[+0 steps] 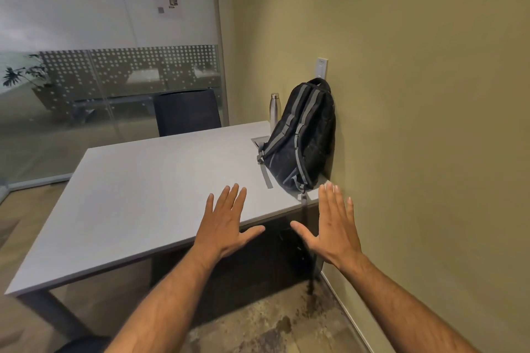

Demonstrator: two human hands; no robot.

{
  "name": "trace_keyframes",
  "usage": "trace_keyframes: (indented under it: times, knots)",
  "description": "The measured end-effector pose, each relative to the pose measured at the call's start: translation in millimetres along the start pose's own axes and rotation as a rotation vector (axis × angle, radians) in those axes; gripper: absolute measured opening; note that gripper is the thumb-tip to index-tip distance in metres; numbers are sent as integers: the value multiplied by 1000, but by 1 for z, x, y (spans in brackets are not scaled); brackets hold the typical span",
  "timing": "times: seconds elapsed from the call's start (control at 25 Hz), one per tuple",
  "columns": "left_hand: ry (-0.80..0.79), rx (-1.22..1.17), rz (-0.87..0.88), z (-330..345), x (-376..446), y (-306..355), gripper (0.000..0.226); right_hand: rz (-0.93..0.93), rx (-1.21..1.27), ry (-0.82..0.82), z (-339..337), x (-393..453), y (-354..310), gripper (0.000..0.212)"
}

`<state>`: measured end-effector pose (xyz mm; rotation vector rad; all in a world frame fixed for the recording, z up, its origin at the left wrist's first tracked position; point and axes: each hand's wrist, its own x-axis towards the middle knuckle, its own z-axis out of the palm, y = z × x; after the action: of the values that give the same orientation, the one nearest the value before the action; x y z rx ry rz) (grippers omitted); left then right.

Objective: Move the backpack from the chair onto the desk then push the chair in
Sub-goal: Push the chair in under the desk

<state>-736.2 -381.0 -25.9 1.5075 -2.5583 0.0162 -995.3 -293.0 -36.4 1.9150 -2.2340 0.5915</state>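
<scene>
A black backpack point(302, 137) with grey straps stands upright on the grey desk point(149, 180), at its right side, leaning against the olive wall. My left hand point(226, 221) hovers flat over the desk's near edge, fingers spread, holding nothing. My right hand point(332, 223) is held out flat just past the desk's near right corner, below the backpack, also empty. A dark chair point(187, 112) stands behind the desk's far edge. A dark shape point(83, 345) shows at the bottom edge, left of my left arm; I cannot tell what it is.
A steel water bottle point(274, 107) stands on the desk just left of the backpack. The olive wall point(415, 123) runs along the right, with a white wall plate point(322, 67) above the backpack. A frosted glass partition point(100, 66) closes the far side.
</scene>
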Motion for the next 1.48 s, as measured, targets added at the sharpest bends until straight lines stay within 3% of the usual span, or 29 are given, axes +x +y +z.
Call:
trace_keyframes:
  times: [0.48, 0.72, 1.04, 1.32, 1.48]
  knots:
    - [-12, 52, -50, -25, -192, -34, 115, -67, 85, -55, -32, -147, -98, 112]
    - [-32, 58, -91, -34, -302, -81, 115, -127, 135, -90, -33, -218, -181, 111]
    - [-37, 55, -187, -73, -419, -194, 122, -207, 175, -149, -22, -294, -332, 114]
    - [-79, 42, -149, -98, -510, -318, 118, -201, 285, -155, -14, -360, -498, 115]
    - [-140, 22, -167, -114, -572, -379, 117, -208, 350, -247, -21, -404, -589, 115]
